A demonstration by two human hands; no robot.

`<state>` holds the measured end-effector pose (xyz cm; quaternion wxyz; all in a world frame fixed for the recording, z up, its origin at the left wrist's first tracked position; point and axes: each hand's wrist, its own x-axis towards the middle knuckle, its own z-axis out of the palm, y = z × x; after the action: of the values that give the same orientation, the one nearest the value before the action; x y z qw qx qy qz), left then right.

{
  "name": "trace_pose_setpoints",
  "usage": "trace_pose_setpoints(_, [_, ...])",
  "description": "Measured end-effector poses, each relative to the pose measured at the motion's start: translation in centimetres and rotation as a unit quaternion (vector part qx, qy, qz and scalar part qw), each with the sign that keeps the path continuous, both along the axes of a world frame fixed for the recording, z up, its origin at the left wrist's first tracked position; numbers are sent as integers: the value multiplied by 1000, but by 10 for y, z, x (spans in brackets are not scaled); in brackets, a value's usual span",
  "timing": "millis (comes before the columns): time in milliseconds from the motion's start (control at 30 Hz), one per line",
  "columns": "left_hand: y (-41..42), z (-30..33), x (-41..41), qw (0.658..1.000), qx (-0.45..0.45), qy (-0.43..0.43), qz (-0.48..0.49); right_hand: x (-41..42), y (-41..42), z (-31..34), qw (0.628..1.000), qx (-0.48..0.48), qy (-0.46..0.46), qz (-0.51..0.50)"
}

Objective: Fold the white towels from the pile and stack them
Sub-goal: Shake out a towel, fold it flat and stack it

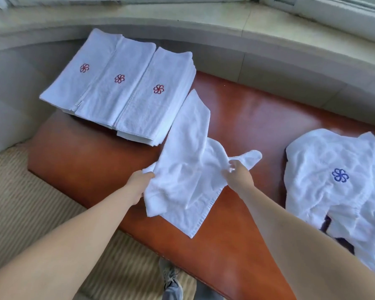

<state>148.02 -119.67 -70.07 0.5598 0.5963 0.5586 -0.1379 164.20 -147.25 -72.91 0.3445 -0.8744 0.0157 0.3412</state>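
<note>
The left hand (139,185) has its grip closed on the near left edge of a loose white towel (188,161). Its fingers are curled round a bunch of the cloth. The right hand (238,177) pinches the same towel on its right side, close to a floppy corner that sticks out to the right. The towel is crumpled and partly doubled over. Its far end lies on the reddish-brown desk (247,118), and its near corner hangs toward the person.

Beyond the towel and to its left sits the stack of folded towels (117,89). Three white folded ones show on top, side by side, and each has a small red flower mark. The stack's near right corner is just beside the loose towel's far end.

To the right of the loose towel, well apart, lies the pile of unfolded towels (333,180), all lumpy, with a blue flower mark on top.

Below the towel, by the desk edge, a grey shoe (170,276) stands on striped carpet (30,213).
</note>
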Motion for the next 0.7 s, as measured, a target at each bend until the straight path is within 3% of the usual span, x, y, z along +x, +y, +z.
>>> trace_pose_setpoints(100, [2,-13,-8,1000,-4,4,5,13,21,-15,998,-18,-60,22])
trace_pose_setpoints(200, [1,-22,-14,1000,-13,11,-2,22,39,-30,993,-71,-35,86])
trace_pose_setpoints(300, [1,-23,-18,1000,-24,-1,-7,24,48,-35,990,-43,-29,135])
trace_pose_setpoints(500, [-2,-2,-14,999,-29,-19,-28,38,25,-15,982,-89,-51,157])
trace_pose_setpoints(700, [1,-14,-12,998,-17,-23,-59,49,66,-29,977,-41,-125,165])
